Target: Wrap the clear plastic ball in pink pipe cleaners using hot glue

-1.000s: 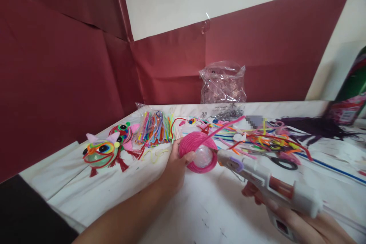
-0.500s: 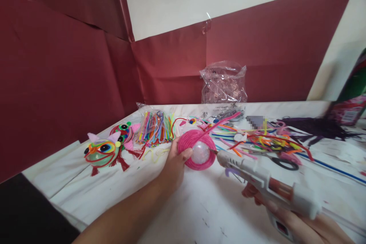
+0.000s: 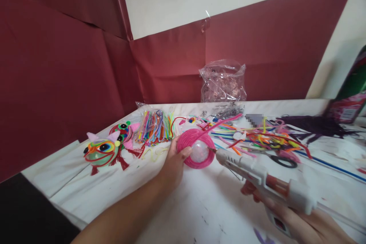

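Observation:
My left hand (image 3: 178,152) is closed around the left side of a clear plastic ball (image 3: 200,151), its thumb pressed on the front. Pink pipe cleaner (image 3: 191,137) is coiled in rings around the ball, with a loose end sticking up to the right. In my right hand (image 3: 288,207) is a white glue gun (image 3: 257,173), gripped by its handle. The nozzle points left and meets the pink coil at the ball's right side; whether it touches is hard to make out. A glue stick (image 3: 340,215) runs out of the gun's rear.
Two decorated balls (image 3: 101,152) with eyes and red tassels stand at left. Behind my left hand lies a bundle of colourful pipe cleaners (image 3: 156,127). Scissors (image 3: 283,161) and loose pipe cleaners spread at right. A clear bag (image 3: 223,82) leans on the wall; purple strands (image 3: 311,126) lie beyond.
Both hands, the ball and the glue gun keep nearly the same place. A purple curl under the gun's front is gone from there; a purple piece now shows at the bottom edge.

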Tool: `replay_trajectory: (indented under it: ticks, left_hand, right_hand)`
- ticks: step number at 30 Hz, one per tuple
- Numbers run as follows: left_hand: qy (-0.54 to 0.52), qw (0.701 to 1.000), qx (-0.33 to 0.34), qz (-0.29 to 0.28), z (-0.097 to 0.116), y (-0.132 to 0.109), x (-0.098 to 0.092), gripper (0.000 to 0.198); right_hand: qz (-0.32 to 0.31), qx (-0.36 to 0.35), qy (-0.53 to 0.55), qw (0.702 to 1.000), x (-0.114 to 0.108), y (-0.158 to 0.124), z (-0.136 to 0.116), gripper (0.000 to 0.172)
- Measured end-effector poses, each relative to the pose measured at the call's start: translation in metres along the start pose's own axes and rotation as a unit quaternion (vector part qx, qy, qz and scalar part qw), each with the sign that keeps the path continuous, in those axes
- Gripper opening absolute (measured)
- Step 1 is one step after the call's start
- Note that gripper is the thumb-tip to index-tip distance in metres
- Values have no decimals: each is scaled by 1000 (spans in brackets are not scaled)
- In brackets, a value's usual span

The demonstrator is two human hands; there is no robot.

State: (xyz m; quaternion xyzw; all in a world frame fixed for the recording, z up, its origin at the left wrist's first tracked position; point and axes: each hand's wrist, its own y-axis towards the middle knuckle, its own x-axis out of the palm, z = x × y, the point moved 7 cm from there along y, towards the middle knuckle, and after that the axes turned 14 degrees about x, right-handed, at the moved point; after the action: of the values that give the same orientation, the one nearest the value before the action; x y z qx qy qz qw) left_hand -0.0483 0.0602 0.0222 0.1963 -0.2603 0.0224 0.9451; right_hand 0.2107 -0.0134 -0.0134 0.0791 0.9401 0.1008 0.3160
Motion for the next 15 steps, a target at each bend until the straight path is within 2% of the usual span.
replay_trajectory:
  ticks: [4, 6, 8, 10, 11, 13, 15]
  left_hand:
    - [15, 1000, -5, -24, -4, -2, 2, 58]
    - [22, 1000, 5, -13, -4, 0, 1, 55]
    - [29, 999, 20, 6, 0, 3, -2, 53]
    - [17, 1000, 16, -1, 1, 7, -3, 50]
    - [1, 1000, -2, -23, 0, 8, -2, 49]
    - [-40, 991, -75, -103, -7, 3, 6, 48]
    - [-73, 959, -185, -201, -19, -18, 20, 49]
  right_hand:
    - [-15, -30, 3, 999, -4, -3, -24, 43]
    - [-26, -39, 28, 999, -8, -4, -39, 39]
    - [-15, -26, 66, 997, -14, -1, -47, 36]
    - [1, 7, 112, 994, -21, 7, -47, 35]
    - [13, 27, 135, 990, -24, 12, -44, 34]
    - [52, 60, 182, 980, -34, 22, -38, 32]
    - [96, 78, 205, 971, -45, 31, -35, 31]
